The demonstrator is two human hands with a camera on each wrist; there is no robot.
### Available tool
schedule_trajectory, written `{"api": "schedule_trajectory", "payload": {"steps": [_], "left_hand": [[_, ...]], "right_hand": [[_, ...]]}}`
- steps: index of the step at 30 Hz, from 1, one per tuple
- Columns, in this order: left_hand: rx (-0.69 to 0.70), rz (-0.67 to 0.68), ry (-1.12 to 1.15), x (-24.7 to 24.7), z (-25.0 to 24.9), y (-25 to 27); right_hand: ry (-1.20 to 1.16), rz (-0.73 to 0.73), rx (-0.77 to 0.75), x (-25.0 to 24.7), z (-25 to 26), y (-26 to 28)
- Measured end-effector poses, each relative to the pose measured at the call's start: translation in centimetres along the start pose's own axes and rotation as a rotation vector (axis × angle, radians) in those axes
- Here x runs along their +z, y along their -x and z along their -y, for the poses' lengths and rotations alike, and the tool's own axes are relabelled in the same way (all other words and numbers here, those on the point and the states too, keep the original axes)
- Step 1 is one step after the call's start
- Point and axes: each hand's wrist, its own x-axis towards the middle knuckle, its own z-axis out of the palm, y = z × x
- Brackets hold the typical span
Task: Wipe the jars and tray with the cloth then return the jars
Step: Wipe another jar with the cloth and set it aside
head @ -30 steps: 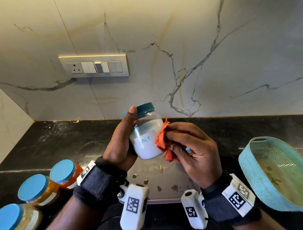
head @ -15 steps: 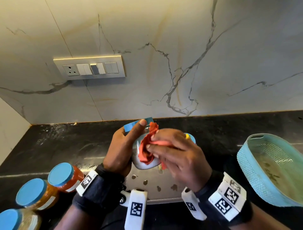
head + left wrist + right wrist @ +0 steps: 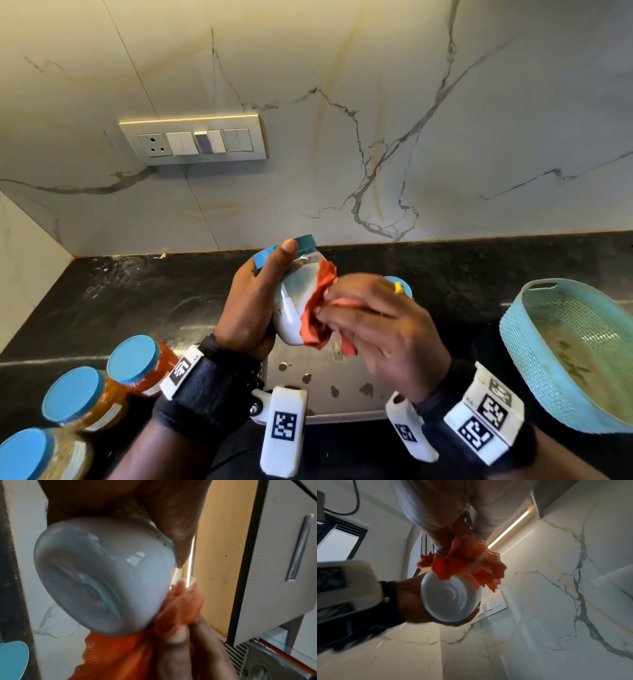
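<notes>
My left hand (image 3: 253, 301) grips the salt jar (image 3: 293, 305), white with a blue lid (image 3: 301, 242), and holds it tilted above the counter. In the left wrist view the salt jar's (image 3: 96, 577) base faces the camera. My right hand (image 3: 373, 329) pinches an orange cloth (image 3: 317, 311) and presses it against the jar's right side; the cloth (image 3: 467, 563) bunches over the jar (image 3: 450, 597) in the right wrist view. Below the hands lies a steel tray (image 3: 329, 387) with dark spots. Another blue-lidded jar (image 3: 399, 286) peeks out behind my right hand.
Three blue-lidded jars (image 3: 137, 363) stand at the front left of the black counter (image 3: 137, 301). A blue basket (image 3: 565, 356) sits at the right. A switch panel (image 3: 195, 142) is on the marble wall behind.
The jar has been tilted so its label no longer faces me. My right hand has slid the cloth across the jar's side and down towards its base.
</notes>
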Motion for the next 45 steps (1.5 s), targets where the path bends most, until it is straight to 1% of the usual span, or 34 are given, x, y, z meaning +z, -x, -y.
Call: {"api": "schedule_trajectory", "payload": {"steps": [2, 4, 6, 10, 12, 14, 16, 18, 19, 22, 24, 27, 29, 33, 34, 36, 38, 40, 42, 45], "left_hand": [[0.016, 0.045, -0.006, 0.4, -0.1, 0.1], [0.027, 0.057, -0.013, 0.6, -0.4, 0.1], [0.031, 0.058, -0.022, 0.6, -0.7, 0.1], [-0.015, 0.048, 0.078, 0.0, -1.5, 0.3], [-0.023, 0.039, 0.112, -0.2, -1.7, 0.2], [-0.022, 0.048, 0.136, -0.2, -1.5, 0.0], [-0.017, 0.013, 0.153, -0.2, -1.3, -0.3], [-0.022, -0.021, 0.166, 0.1, -1.2, -0.6], [-0.035, -0.018, 0.17, 0.4, -1.2, -0.7], [-0.069, -0.002, 0.176, 1.0, -1.3, -1.1], [-0.072, 0.027, 0.152, 1.2, -1.3, -1.3], [-0.074, 0.022, 0.146, 1.2, -0.7, -1.5], [-0.052, 0.009, 0.137, 1.2, 0.2, -1.5], [0.03, -0.005, -0.028, 0.9, 1.2, -1.7], [0.028, -0.012, -0.045, 0.8, 1.5, -1.7], [0.025, -0.011, -0.054, 0.6, 1.7, -1.7], [0.029, 0.013, -0.053, 0.7, 1.6, -1.6], [0.042, -0.002, -0.033, 0.9, 1.4, -1.5], [0.056, -0.027, 0.019, 1.0, 0.9, -1.6], [0.058, 0.02, 0.107, 0.7, 0.1, -1.9]], "right_hand": [[-0.035, -0.091, 0.1, 0.0, -0.8, -1.4], [-0.112, -0.168, 0.22, 0.1, -1.4, -2.8], [-0.193, -0.194, 0.287, 0.3, -1.7, -3.1], [-0.216, -0.113, 0.238, 0.0, -0.7, -0.9], [-0.26, -0.096, 0.247, 0.0, -0.5, 0.4], [-0.32, -0.112, 0.295, 0.4, -0.7, 1.2], [-0.382, -0.147, 0.353, 0.8, -0.9, 1.6], [-0.398, -0.185, 0.398, 0.8, -1.2, 1.4], [-0.395, -0.198, 0.408, 0.7, -1.5, 1.2], [-0.341, -0.182, 0.387, 0.1, -2.5, 0.6], [-0.277, -0.144, 0.343, -0.2, -2.9, 0.5], [-0.172, -0.08, 0.282, -0.3, -2.8, 0.4], [-0.105, -0.053, 0.271, -0.1, -2.7, 0.2], [-0.065, -0.008, 0.191, 0.3, -2.2, 0.0], [-0.066, -0.004, 0.18, 0.3, -2.0, -0.3], [-0.08, -0.039, 0.211, 0.2, -2.3, -1.3], [-0.124, -0.101, 0.277, 0.2, -2.9, -2.6], [-0.143, -0.119, 0.297, 0.1, -3.1, -3.4], [-0.107, -0.087, 0.256, -0.1, -2.7, -3.1], [-0.069, -0.028, 0.169, -0.3, -1.5, -1.1]]}}
